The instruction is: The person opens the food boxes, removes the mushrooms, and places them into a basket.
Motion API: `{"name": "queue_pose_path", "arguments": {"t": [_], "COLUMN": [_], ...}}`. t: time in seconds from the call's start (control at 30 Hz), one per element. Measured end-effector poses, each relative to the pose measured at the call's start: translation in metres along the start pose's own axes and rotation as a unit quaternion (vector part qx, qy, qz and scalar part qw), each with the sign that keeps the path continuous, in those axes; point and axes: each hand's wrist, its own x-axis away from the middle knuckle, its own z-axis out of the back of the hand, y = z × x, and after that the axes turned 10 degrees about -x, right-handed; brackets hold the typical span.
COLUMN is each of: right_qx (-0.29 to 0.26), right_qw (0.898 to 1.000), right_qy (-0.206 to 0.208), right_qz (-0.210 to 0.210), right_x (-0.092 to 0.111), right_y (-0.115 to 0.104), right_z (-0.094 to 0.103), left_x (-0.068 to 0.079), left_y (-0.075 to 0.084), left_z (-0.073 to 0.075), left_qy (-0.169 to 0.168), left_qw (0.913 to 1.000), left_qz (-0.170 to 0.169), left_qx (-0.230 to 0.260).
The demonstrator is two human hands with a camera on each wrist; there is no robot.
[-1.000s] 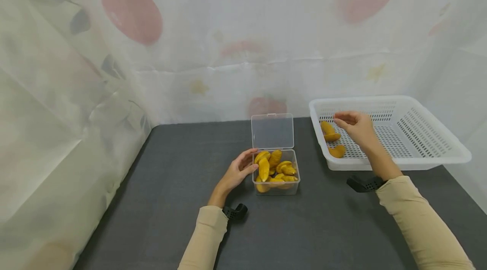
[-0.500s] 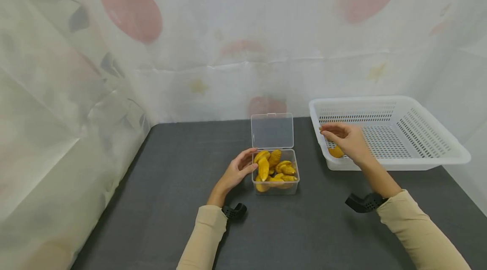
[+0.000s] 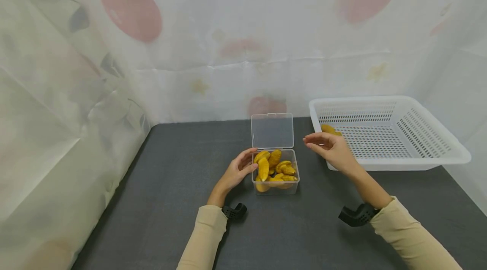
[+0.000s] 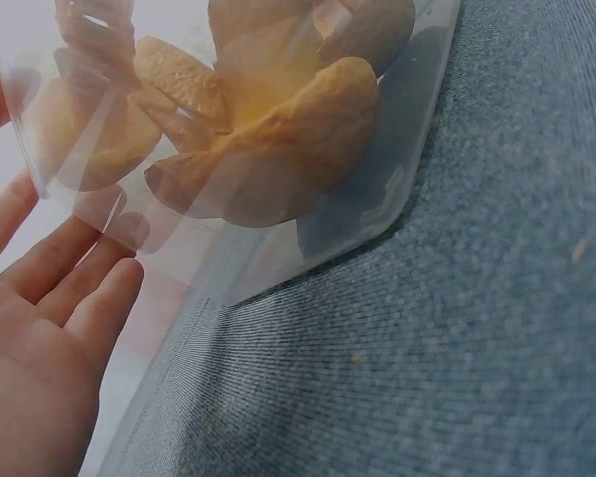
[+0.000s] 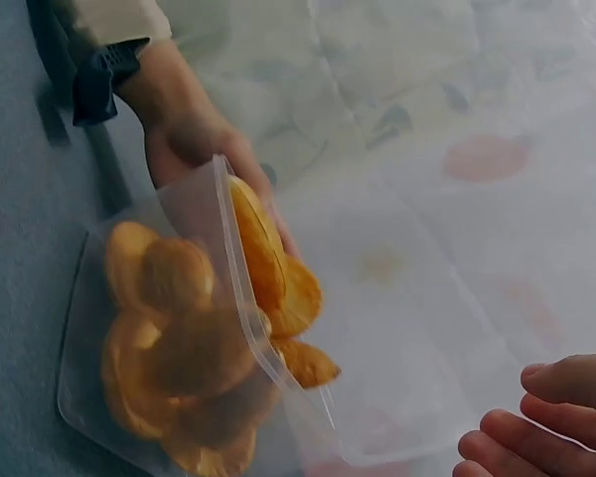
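A clear plastic box (image 3: 276, 189) with small yellow bananas (image 3: 264, 168) heaped in it stands on the dark table. Its hinged lid (image 3: 272, 131) is raised at the back. My left hand (image 3: 236, 173) rests at the box's left side, thumb and fingertips at the rim; through the clear wall in the left wrist view, its straight fingers (image 4: 79, 263) show against it. My right hand (image 3: 332, 151) hovers between the box and a white basket (image 3: 380, 161), fingers loosely bent. Nothing shows between its fingers and thumb (image 5: 566, 378) in the right wrist view.
The basket, perforated and wide, takes up the back right of the table (image 3: 171, 177). Another yellow banana (image 3: 330, 129) lies at its left inner end, partly behind my right hand. A printed white curtain (image 3: 213, 29) hangs close along the table's back and left edges.
My right hand has moved left and toward me, from above the basket's bananas to just past its left rim. The left hand and box keep their places.
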Motion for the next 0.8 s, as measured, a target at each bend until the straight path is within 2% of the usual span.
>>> {"name": "queue_pose_path", "arguments": {"t": [0.2, 0.5, 0.8], "right_qx": [-0.015, 0.018, -0.009], "right_qw": [0.999, 0.995, 0.991], "right_qy": [-0.042, -0.081, -0.12], "right_qz": [0.001, 0.048, 0.059], "right_x": [0.003, 0.008, 0.008], "right_y": [0.001, 0.011, 0.018], "right_z": [-0.015, -0.044, -0.069], "left_x": [0.0, -0.001, 0.0], "left_y": [0.0, -0.001, -0.002], "left_z": [0.001, 0.0, 0.0], "left_qy": [-0.001, -0.002, -0.006], "left_qw": [1.0, 1.0, 0.9999], "left_qz": [-0.002, -0.007, 0.006], "left_qx": [0.004, 0.001, 0.009]}}
